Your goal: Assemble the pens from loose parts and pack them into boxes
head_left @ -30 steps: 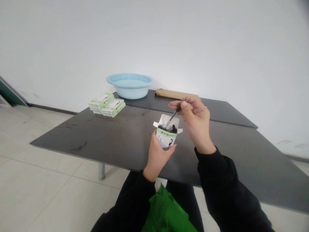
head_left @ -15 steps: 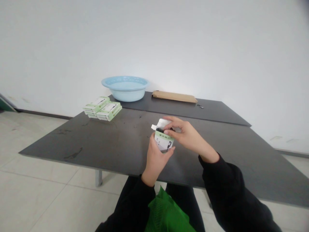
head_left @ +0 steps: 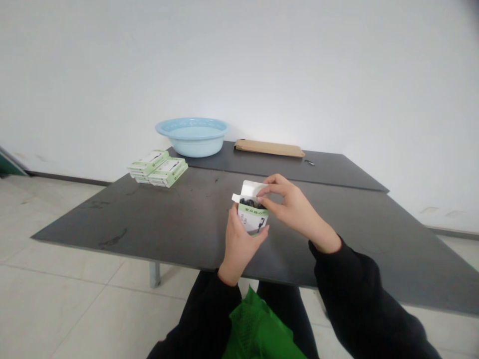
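Above the front of the dark table, my left hand (head_left: 241, 244) is wrapped round a small white and green box (head_left: 252, 219) with its top flap raised. Black items (head_left: 250, 202), perhaps a coiled cable, show inside the box mouth. My right hand (head_left: 286, 202) is at the right side of the opening, its fingers drawn together near the flap. Whatever lies between those fingertips is too small to make out.
Stacked green and white boxes (head_left: 159, 168) lie on the left of the table (head_left: 179, 224). Behind are a light blue basin (head_left: 196, 142), a flat brown cardboard piece (head_left: 269, 148) and a small dark item (head_left: 310, 162). Green material (head_left: 258, 329) is at my lap.
My right fingers have lifted slightly off the opening, so more of the black contents and the raised flap shows. The box has shifted slightly left with my left hand.
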A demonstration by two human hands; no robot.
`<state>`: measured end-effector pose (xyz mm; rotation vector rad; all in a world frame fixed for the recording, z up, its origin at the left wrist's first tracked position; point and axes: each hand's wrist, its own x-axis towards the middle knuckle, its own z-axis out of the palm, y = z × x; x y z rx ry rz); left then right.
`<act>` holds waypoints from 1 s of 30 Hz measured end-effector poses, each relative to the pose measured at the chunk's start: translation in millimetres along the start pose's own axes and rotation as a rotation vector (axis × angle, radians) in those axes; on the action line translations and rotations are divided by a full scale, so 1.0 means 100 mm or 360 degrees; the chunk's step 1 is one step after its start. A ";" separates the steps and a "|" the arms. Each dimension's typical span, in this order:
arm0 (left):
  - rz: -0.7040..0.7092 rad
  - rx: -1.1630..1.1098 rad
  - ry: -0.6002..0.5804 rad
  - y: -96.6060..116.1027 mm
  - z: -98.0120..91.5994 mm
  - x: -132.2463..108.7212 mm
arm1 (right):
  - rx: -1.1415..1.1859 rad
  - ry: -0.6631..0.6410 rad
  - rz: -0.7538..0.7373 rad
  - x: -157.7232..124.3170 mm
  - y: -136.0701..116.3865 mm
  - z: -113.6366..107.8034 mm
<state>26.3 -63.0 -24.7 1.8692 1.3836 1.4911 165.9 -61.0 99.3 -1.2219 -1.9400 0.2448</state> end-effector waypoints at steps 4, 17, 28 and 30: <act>0.0018 0.0012 0.0011 -0.02 0.01 -0.01 | 0.0012 0.0048 -0.0003 0.03 -0.04 -0.12; 0.0021 0.0041 0.0009 0.00 0.02 -0.03 | 0.0163 -0.0164 -0.0166 0.19 -0.22 -0.34; 0.0036 0.0045 0.0025 -0.02 0.02 -0.04 | 0.0054 -0.0269 -0.0074 0.11 -0.12 -0.17; 0.0041 0.0060 0.0040 -0.02 0.02 -0.05 | -0.0027 -0.0266 -0.0101 0.06 -0.13 -0.19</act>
